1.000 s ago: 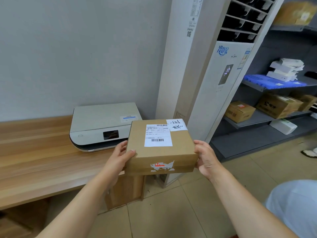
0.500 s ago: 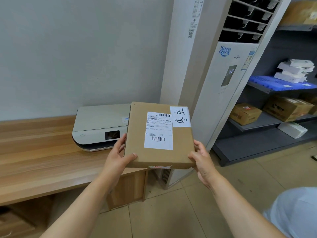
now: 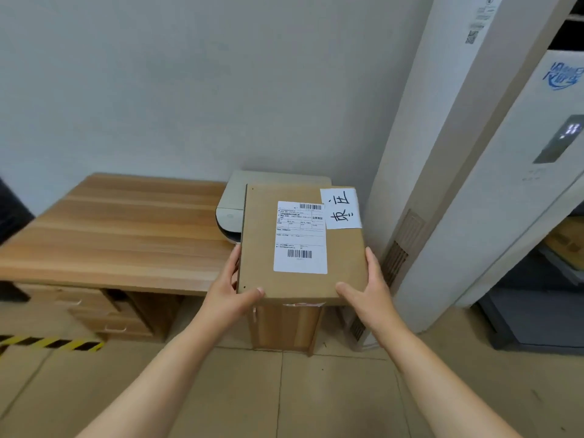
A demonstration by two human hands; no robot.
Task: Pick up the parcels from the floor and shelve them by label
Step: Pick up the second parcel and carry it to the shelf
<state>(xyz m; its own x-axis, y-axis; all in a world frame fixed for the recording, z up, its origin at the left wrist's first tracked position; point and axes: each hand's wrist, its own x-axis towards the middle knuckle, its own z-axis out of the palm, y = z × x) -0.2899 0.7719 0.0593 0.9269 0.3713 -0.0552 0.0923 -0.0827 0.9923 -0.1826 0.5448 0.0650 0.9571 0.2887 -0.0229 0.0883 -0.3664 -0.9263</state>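
Note:
I hold a brown cardboard parcel (image 3: pixel 262 235) up in front of me, its top face tilted toward the camera. That face carries a white shipping label with barcodes (image 3: pixel 300 238) and a white handwritten slip (image 3: pixel 341 208) at its far right corner. My left hand (image 3: pixel 229 292) grips the near left corner, thumb on top. On the near right corner my right hand (image 3: pixel 368 287) does the same. The parcel's underside is hidden.
A wooden desk (image 3: pixel 120 229) with drawers stands ahead on the left; a white printer (image 3: pixel 230 213) on it is mostly hidden behind the parcel. A tall white air conditioner (image 3: pixel 474 172) stands at right, a dark grey shelf (image 3: pixel 537 311) beyond it. Yellow-black floor tape (image 3: pixel 50 343) lies at left.
The view has swung left and down: the shelves have slid almost out of view and more desk shows. The parcel's top face is tilted further toward me, both hands still holding it.

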